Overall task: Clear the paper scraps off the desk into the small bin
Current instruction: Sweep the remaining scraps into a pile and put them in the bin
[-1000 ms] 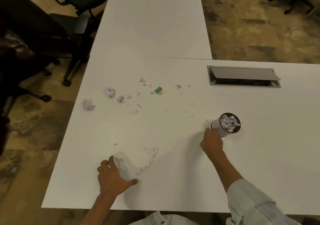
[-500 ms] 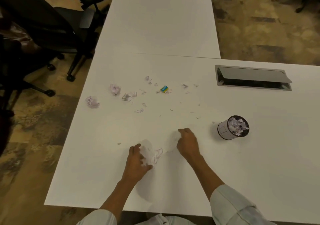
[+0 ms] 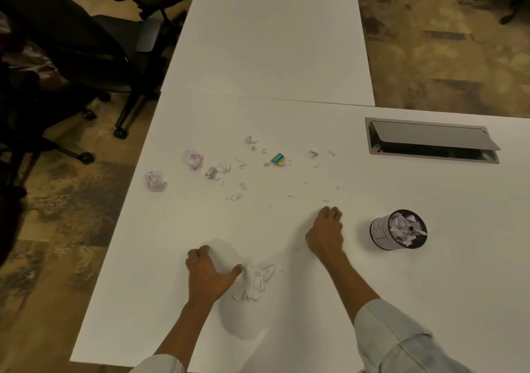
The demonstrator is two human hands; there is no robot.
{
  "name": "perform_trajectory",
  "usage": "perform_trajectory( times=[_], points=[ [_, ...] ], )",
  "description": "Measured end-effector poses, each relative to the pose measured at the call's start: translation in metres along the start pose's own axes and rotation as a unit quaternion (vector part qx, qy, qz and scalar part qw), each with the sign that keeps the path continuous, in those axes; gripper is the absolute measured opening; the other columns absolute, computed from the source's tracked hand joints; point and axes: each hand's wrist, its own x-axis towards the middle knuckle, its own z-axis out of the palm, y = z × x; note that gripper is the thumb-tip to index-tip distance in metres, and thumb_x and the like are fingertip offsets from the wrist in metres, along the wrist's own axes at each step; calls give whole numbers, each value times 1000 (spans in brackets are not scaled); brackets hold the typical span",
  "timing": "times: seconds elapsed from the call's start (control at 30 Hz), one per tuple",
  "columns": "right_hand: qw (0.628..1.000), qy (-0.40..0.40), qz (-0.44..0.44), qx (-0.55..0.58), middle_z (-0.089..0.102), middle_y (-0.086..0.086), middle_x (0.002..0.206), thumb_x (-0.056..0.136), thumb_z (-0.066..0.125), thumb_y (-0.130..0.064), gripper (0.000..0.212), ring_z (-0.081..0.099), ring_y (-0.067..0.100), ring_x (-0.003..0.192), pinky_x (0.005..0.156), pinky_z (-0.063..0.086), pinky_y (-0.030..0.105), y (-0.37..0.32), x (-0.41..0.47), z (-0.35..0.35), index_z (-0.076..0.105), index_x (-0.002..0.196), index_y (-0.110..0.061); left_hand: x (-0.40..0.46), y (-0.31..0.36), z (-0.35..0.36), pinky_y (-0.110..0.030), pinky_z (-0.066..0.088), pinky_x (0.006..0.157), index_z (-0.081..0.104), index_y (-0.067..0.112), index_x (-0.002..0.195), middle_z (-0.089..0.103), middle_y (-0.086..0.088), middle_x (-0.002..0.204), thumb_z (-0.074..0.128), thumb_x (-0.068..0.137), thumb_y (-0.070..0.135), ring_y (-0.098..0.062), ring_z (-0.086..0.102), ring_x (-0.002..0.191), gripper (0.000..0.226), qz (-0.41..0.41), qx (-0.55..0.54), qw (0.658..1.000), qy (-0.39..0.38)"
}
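Paper scraps are lying in two groups on the white tabletop (image 3: 286, 56), and only the head view is showing them. Nearest the person, a small heap of torn scraps (image 3: 253, 279) is sitting just right of the left hand (image 3: 208, 273), touching its thumb; the hand is resting palm down with its fingers spread wide around the heap's left side, seemingly acting as a wall so the pieces are staying bunched rather than scattering. It is not pinching anything that I can make out.

The right hand (image 3: 325, 235) is resting knuckles up, farther and to the right, between the heap and the small bin (image 3: 398, 229). Its fingers are curled under; whether they are closing on a scrap or on nothing I cannot tell. Placed there, it looks ready to rake loose bits toward the heap.

Sitting upright near the right hand, the small bin is apart from it, already filled close to the rim with paper, probably kept close so each handful travels a short way.

Farther off, toward the left edge, two crumpled balls (image 3: 155, 181) (image 3: 194, 158) are waiting untouched, with a flattened piece (image 3: 218, 170) and many tiny flecks spreading rightward. Among them lies a small blue-and-yellow item (image 3: 278, 159), perhaps an eraser, which may not belong in the bin.

I judge the clearing to be partway done.
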Motion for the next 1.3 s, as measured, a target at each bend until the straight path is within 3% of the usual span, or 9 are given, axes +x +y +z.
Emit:
perform_trajectory(
  times=[0.1, 0.2, 0.3, 0.4, 0.53, 0.8, 0.93, 1.17, 1.3],
  points=[
    [993, -38, -108, 7, 3, 19, 161, 87, 49, -5, 77, 1, 30, 149, 121, 16, 44, -28, -23, 20, 6, 151, 0, 1, 20, 12, -38, 51, 94, 42, 10, 132, 42, -5, 127, 85, 58, 51, -27, 52, 115, 96, 57, -40, 997, -35],
    [977, -52, -202, 35, 5, 10, 162, 86, 53, -10, 80, 9, 23, 149, 119, 22, 42, -31, -31, 21, 9, 153, -8, 16, 35, 6, -38, 52, 92, 43, 11, 133, 44, -4, 128, 83, 59, 54, -24, 49, 117, 95, 109, -35, 993, -6],
    [983, -3, -160, 86, 11, 10, 161, 87, 57, -17, 75, 14, 27, 147, 115, 29, 38, -18, 7, -8, 20, 151, -9, 53, 37, -19, -49, 42, 102, 42, 9, 134, 40, -12, 133, 84, 56, 56, -34, 37, 125, 101, 107, 10, 992, 61],
    [993, 28, -94, 66, 9, 18, 160, 93, 56, -33, 75, 11, 35, 146, 116, 24, 44, -6, 64, -47, 18, 151, -4, 99, 30, -55, -57, 26, 111, 30, 11, 144, 24, -20, 149, 80, 53, 67, -41, 18, 138, 118, 40, 65, 993, 88],
    [996, 16, -47, 68, 1, 20, 160, 91, 49, -59, 88, 4, 39, 147, 117, 15, 52, -6, 129, -84, 12, 153, -9, 156, 18, -94, -60, 7, 117, 3, 22, 153, -3, -18, 161, 51, 45, 92, -42, -7, 148, 137, -11, 147, 986, 75],
    [999, 12, -38, 22, 29, 19, 146, 88, 43, -66, 75, 25, 39, 132, 103, 36, 50, -43, 176, -84, 34, 143, -16, 209, 27, -111, -62, 8, 116, -3, 30, 152, -9, -17, 161, 59, 41, 89, -42, -10, 147, 139, -75, 89, 993, 36],
    [991, 89, -95, 10, 41, 17, 133, 88, 46, -63, 67, 37, 36, 119, 90, 48, 46, -67, 160, -59, 49, 130, -10, 212, 38, -95, -54, 5, 120, 0, 19, 152, -4, -17, 161, 56, 47, 90, -37, -7, 149, 139, -26, 81, 996, 28],
    [949, 124, -288, -44, 54, 8, 118, 88, 42, -63, 63, 50, 29, 101, 72, 51, 38, -105, 119, -18, 54, 122, -11, 190, 71, -53, -50, 8, 122, 16, 7, 151, 13, -17, 160, 47, 58, 89, -36, 6, 149, 128, 179, 138, 973, 50],
    [943, 159, -291, -6, 53, 13, 128, 87, 48, -59, 63, 50, 33, 112, 77, 54, 43, -137, 151, -38, 53, 125, -9, 210, 78, -70, -55, 10, 117, 21, 16, 150, 14, -19, 158, 52, 50, 89, -40, 5, 148, 128, 167, 101, 975, 108]
  ],
)
